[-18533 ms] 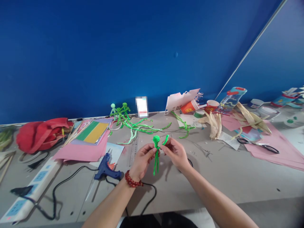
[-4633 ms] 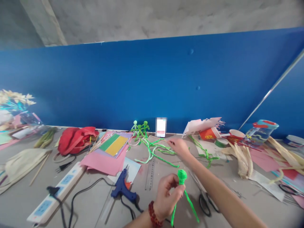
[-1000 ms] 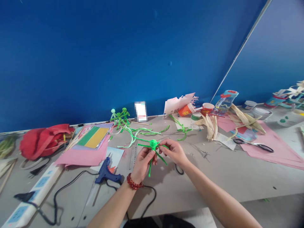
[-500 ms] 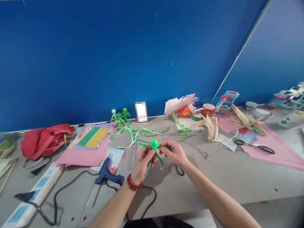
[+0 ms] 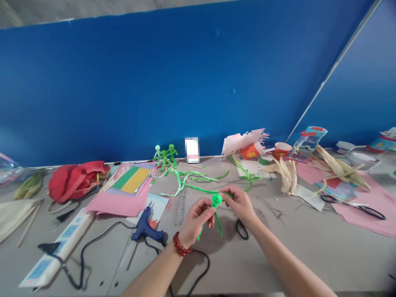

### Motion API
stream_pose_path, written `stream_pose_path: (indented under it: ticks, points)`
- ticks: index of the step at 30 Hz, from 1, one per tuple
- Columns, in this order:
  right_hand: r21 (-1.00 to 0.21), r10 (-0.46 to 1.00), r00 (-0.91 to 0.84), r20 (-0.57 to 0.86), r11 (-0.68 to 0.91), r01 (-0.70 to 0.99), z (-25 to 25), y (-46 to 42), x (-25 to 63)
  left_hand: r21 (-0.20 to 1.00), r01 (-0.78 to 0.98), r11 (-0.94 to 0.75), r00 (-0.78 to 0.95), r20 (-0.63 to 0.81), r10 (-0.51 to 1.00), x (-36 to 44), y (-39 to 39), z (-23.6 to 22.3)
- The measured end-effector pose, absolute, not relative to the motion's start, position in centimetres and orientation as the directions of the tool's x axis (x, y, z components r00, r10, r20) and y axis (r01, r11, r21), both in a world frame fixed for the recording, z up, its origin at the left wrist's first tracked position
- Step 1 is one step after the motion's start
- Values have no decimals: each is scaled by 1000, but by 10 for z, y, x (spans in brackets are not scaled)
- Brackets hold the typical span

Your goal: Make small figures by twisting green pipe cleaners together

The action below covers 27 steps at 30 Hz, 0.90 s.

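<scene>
Between my hands is a small bright green figure [image 5: 217, 200] of twisted fuzzy stems, with a round head and thin limbs hanging down. My left hand [image 5: 198, 218], with a red bead bracelet [image 5: 182, 246] at the wrist, pinches the figure's body below the head. On the other side, my right hand [image 5: 237, 202] has thumb and fingertips closed on a green stem beside the head. Farther back, several similar green figures [image 5: 167, 154] stand near the wall. Loose green and white stems [image 5: 198, 178] lie behind my hands.
A blue glue gun [image 5: 147, 229] with a black cord lies left of my hands, near a white power strip [image 5: 62, 247]. Pink paper [image 5: 120, 202], a red cloth bag [image 5: 76, 179] and a ruler [image 5: 180, 208] are behind. Scissors [image 5: 355, 205], dried husks [image 5: 286, 175] and paper cups [image 5: 282, 149] lie right.
The view has shifted, so everything sits a little farther right. Both hands still hold the green figure; its side limbs show less and the right fingers sit closer to its head.
</scene>
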State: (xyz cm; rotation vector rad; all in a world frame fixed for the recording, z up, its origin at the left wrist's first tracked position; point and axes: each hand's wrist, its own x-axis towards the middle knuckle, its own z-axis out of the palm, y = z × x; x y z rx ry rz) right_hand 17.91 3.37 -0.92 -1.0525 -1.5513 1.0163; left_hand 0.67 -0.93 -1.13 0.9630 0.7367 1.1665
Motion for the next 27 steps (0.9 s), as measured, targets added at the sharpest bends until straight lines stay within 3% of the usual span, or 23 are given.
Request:
stream_pose_path:
  ticks: [6,10,18,27]
  points:
    - [-821,947,-204,246,316,476,-16,63,184,893,-424,152,405,36,914,12,-14,-16]
    - [-507,901,-351,255,434,744,-2,103,161,878,-457,146,392,51,919,13,-14,-18]
    - [-350,822,-551,142,562,749,14,167,106,899,-402,175,472,40,881,12,-15,-23]
    - [-312,783,-621,45,602,735,-9,133,99,933,-314,179,608,53,792,16,-24,-18]
